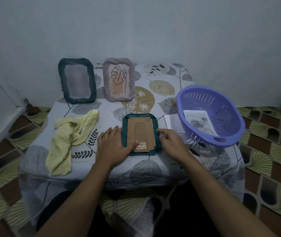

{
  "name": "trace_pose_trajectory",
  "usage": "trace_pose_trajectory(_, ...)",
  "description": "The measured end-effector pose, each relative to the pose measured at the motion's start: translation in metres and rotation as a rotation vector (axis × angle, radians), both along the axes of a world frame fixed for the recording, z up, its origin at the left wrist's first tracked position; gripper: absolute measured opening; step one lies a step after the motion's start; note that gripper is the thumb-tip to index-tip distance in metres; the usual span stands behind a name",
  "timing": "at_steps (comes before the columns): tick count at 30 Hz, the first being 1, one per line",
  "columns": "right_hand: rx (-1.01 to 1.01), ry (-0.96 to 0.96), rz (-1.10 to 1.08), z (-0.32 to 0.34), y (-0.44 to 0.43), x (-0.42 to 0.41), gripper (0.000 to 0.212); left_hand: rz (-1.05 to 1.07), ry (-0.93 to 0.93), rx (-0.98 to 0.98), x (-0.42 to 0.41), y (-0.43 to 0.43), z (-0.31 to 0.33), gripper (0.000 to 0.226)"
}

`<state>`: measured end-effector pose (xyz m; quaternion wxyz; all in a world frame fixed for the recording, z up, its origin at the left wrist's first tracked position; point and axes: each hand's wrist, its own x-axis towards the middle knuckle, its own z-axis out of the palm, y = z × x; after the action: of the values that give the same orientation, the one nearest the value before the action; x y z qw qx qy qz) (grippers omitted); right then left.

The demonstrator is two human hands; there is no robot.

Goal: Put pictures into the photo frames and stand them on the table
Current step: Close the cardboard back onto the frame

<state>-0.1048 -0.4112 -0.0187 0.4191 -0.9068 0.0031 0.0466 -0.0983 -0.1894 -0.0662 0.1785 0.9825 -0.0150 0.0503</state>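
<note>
The counter (153,161), under a leaf-print cover, fills the middle of the picture. At right centre a basket (225,115) sits tilted near the counter's edge, with loose pictures (199,124) inside. A dark frame (77,82) and a pink frame (118,79) stand at upper left, the pink one already showing a leaf drawing. A yellow cloth (69,134) lies crumpled at left centre.

The teal frame (141,134) lies face down at centre, with its brown backing up, the strut folded flat and a sticker (141,145) at its near end. The left grip (114,144) lies open and flat along the frame's left rim, thumb on the backing by the sticker. The right grip (172,141) has bent fingers touching the right rim; whether they pinch it I cannot tell.

Risks, as I judge them:
- The backing looks a little skewed at its near end. If the frame is lifted before the backing is seated, the backing and any picture under it could slide out.
- With the strut unopened, the frame would fall flat, or tip on the soft cover.
- A wide reach could knock the two standing frames.
- A nudge from the right arm could send the tilted basket off the edge.
</note>
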Motion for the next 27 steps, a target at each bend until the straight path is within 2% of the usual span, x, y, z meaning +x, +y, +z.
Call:
trace_pose_trajectory(5,-0.045,0.031,0.000,-0.011,0.014,0.002,0.050,0.021,-0.045,-0.075,-0.003,0.001,0.000,0.090)
trace_pose_trajectory(9,-0.118,0.019,0.011,-0.012,0.024,0.002,0.058,0.046,-0.081,-0.236,-0.003,0.006,0.000,0.061)
trace_pose_trajectory(14,-0.104,0.014,0.062,-0.005,0.040,-0.001,0.058,0.120,-0.137,-0.677,-0.008,0.011,0.009,0.023)
trace_pose_trajectory(17,-0.138,0.056,0.161,-0.002,0.055,-0.003,0.068,0.211,-0.146,-0.890,-0.013,0.016,0.025,0.022)
trace_pose_trajectory(21,-0.216,0.096,0.278,0.002,0.077,-0.003,0.064,0.252,-0.170,-0.962,-0.010,0.030,0.049,0.022)
trace_pose_trajectory(24,-0.109,0.098,0.295,0.009,0.088,0.000,0.062,0.256,-0.173,-0.985,-0.008,0.034,0.072,0.021)
trace_pose_trajectory(27,0.293,0.171,0.214,0.018,0.098,0.004,0.052,0.191,-0.149,-0.901,-0.007,0.028,0.096,0.017)
